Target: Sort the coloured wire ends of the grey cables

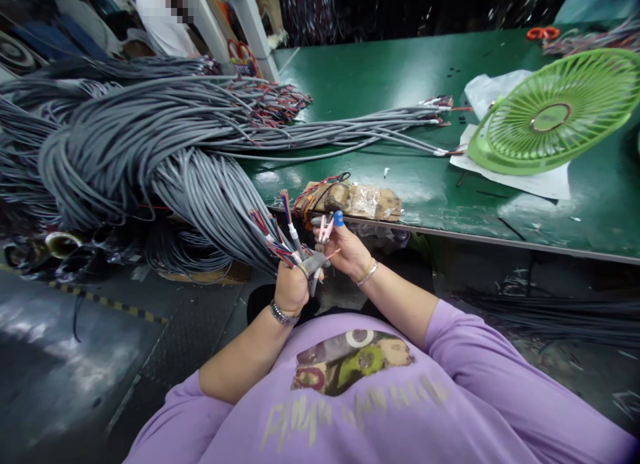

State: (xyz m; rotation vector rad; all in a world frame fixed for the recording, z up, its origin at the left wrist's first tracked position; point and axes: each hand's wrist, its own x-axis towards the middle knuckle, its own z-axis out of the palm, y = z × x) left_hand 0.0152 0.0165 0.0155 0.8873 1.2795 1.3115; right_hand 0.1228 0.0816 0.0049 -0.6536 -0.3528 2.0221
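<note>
Nearest the camera is one purple top point(400, 411), bearing a multicoloured printed patch and a line of pale lettering; the lettering cannot be read. The fan's hub carries a round badge, also unreadable.

Left hand point(291, 289): closed around the grey bundle end point(314, 263), where stripped red, blue and white wires point(287, 214) stand out. One metal watch point(284, 314) is on that wrist. Right hand point(350, 254): partly closed, fingers curled at one small pink clip point(325, 229), just beside the bundle end; one digit has a blue covering point(339, 219). One bracelet point(368, 273) is on that wrist.

Grey cables point(125, 131), too many to count, are heaped at left; one group slopes down towards the left hand, others extend right across the green surface point(370, 67). One wooden board point(387, 203) lies at the near edge, carrying a tape-wrapped item point(333, 197). At right: one green fan point(555, 111), tilted, on one white sheet point(545, 183), with one white plastic bag point(493, 89) beside it. One pair of red-handled scissors point(543, 33) is at far right. One person point(163, 21) is at far left.

The near edge runs from the board to the right. Green surface shows between the cable tips and the far edge, and between the board and the sheet.
</note>
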